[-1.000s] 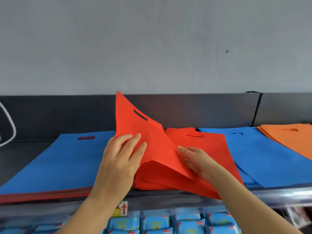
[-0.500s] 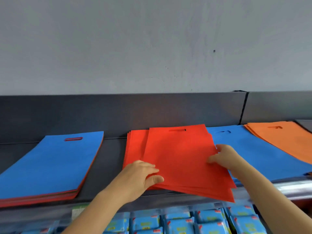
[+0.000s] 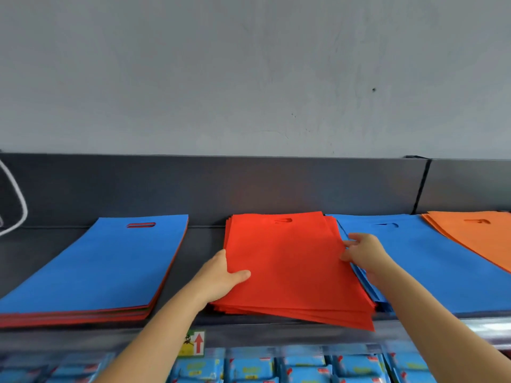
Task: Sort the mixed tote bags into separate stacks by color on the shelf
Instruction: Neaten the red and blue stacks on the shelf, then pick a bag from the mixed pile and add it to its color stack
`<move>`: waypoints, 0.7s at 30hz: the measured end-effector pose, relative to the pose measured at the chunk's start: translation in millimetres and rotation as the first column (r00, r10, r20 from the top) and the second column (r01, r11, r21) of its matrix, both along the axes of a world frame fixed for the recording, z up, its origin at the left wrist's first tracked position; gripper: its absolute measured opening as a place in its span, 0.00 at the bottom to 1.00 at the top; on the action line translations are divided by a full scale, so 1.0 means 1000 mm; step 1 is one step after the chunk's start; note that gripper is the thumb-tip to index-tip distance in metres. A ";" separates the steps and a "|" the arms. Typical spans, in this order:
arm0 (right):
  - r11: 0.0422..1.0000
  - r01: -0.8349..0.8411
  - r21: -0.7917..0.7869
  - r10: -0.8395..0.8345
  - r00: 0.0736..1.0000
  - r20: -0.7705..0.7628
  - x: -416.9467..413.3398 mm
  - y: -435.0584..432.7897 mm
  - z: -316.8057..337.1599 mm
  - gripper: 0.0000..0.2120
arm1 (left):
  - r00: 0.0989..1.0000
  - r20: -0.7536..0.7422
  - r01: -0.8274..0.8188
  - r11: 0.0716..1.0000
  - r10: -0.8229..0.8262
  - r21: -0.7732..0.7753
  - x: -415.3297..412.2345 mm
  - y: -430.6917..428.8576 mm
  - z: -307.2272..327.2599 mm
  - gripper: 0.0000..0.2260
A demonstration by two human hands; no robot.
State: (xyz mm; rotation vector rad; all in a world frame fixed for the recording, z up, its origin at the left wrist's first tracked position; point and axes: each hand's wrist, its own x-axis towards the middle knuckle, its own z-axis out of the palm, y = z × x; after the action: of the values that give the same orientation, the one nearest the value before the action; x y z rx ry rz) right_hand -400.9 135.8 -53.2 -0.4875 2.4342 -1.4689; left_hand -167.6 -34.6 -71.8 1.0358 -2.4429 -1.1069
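A stack of red tote bags [image 3: 290, 264] lies flat in the middle of the dark shelf [image 3: 201, 244]. My left hand [image 3: 221, 277] grips its left edge, thumb on top and fingers underneath. My right hand [image 3: 362, 250] pinches its right edge, where it overlaps a blue stack [image 3: 431, 266]. An orange stack [image 3: 475, 233] lies at the far right, partly over the blue one. At the left sits a mixed pile [image 3: 91, 264] with a blue bag on top and red edges showing beneath.
A dark back panel [image 3: 276, 186] runs behind the shelf below a grey wall. A white cord [image 3: 19, 208] hangs at the far left. Under the shelf lip are a yellow label with a red arrow [image 3: 195, 343] and rows of blue packets [image 3: 249, 369].
The red bag that stood raised and bent now lies flat on the red stack. Both hands have moved out to the stack's side edges, and the bags sit more squarely together.
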 end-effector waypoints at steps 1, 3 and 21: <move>1.000 -0.031 0.002 0.031 0.999 -0.027 0.003 -0.008 0.000 0.27 | 1.000 0.013 -0.002 1.000 0.002 -0.001 0.001 -0.002 -0.001 0.28; 0.996 -0.088 0.035 0.091 0.991 -0.095 0.010 -0.023 -0.001 0.19 | 0.997 0.079 0.003 0.999 0.000 -0.044 0.003 -0.004 -0.002 0.34; 0.650 -0.652 0.390 0.748 0.457 -0.482 0.188 -0.119 0.023 0.19 | 0.947 0.050 -0.233 0.784 0.319 -0.576 0.151 -0.074 0.017 0.18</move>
State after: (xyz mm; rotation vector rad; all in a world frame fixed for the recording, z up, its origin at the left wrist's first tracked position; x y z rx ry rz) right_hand -213.1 17.2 -29.8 -1.9322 2.1810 -0.7876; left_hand -16.5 -108.6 -55.3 1.2361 -2.3794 -0.1820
